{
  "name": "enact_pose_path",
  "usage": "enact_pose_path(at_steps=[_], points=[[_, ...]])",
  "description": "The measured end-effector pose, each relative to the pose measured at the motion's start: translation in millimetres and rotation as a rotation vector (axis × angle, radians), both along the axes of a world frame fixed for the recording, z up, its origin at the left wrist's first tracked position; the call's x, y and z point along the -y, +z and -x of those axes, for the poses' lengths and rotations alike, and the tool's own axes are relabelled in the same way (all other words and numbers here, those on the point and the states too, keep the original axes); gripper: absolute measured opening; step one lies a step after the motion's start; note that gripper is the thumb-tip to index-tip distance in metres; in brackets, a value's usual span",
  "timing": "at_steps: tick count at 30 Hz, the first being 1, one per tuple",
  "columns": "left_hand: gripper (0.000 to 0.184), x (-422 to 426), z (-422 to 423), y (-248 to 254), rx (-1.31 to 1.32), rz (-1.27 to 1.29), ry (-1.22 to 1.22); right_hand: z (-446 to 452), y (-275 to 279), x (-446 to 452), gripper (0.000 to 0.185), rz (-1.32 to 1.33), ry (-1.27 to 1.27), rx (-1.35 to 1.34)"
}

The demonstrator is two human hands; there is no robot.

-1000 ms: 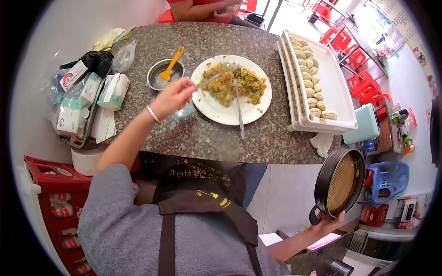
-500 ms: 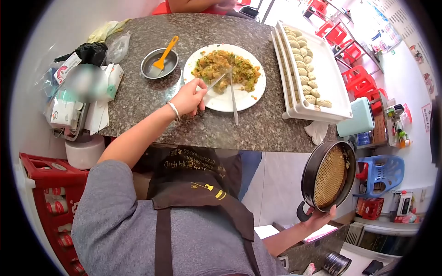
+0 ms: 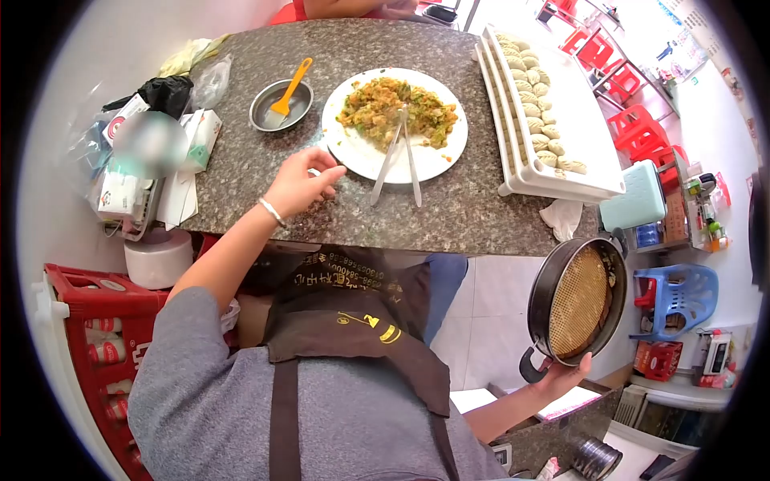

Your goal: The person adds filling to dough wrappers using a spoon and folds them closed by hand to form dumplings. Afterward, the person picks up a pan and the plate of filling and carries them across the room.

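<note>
My left hand (image 3: 303, 186) hovers over the table's near side with loosely bent fingers apart, holding nothing. Just right of it is a white plate (image 3: 345, 148) of chopped, orange-and-green filling (image 3: 385, 100). Two metal utensils (image 3: 385, 172) lean side by side in the filling, handles over the near rim; their tips are buried. Off the table's right corner, my right hand (image 3: 565, 375) grips a round, dark pan (image 3: 581, 301) with loop handles by its lower edge. The pan is tilted on its side, showing a golden honeycomb-patterned surface.
A metal bowl (image 3: 261, 108) with an orange brush (image 3: 290, 86) stands left of the plate. Stacked white trays (image 3: 589, 152) of pleated dumplings (image 3: 533, 104) are at the right, near a crumpled cloth (image 3: 560, 216). Boxes and bags crowd the left edge. Another person's arm (image 3: 345, 8) is across the table.
My left hand has let go of a metal utensil and drawn back left and down from the plate. That utensil now rests against the rim. My right hand still holds the pan.
</note>
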State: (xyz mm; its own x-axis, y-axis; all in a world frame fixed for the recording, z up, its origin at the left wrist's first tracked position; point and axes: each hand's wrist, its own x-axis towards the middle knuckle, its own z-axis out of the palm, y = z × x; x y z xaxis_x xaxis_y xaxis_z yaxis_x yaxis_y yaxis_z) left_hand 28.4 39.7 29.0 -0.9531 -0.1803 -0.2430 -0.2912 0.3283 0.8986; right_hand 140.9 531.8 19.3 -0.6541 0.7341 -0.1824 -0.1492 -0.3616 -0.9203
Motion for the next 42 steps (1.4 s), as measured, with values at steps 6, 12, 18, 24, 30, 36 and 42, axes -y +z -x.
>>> enact_pose_path(at_steps=[6, 12, 18, 24, 30, 36, 42], points=[[0.048, -3.1, -2.5, -5.4, 0.115, -0.763, 0.151, 4.4, -4.3, -9.6, 0.07, -0.06, 0.045, 0.046], [0.04, -12.1, 28.5, -14.2, 0.133, -0.994, 0.218, 6.3, -4.3, -5.6, 0.07, 0.021, 0.01, 0.0], [0.039, -16.7, 56.7, -22.3, 0.127, -1.067, 0.058, 7.3, -13.4, -20.7, 0.07, -0.008, 0.002, 0.004], [0.029, -26.6, 64.5, -31.8, 0.032, -0.963, 0.176, 10.4, -16.8, -64.7, 0.064, -0.065, 0.02, 0.039], [0.038, -21.3, 57.9, -29.8, -0.029, -0.949, 0.321, 52.1, 36.0, -100.4, 0.05, -0.238, -0.111, 0.115], [0.044, 1.0, 56.6, 21.9, -0.167, -0.973, 0.358, 125.2, 91.0, -116.5, 0.045, -0.197, -0.314, -0.042], [0.047, 34.4, 39.2, 119.0, -0.234, -0.917, 0.47, 149.6, 156.7, -118.5, 0.049, -0.053, -0.121, -0.087]])
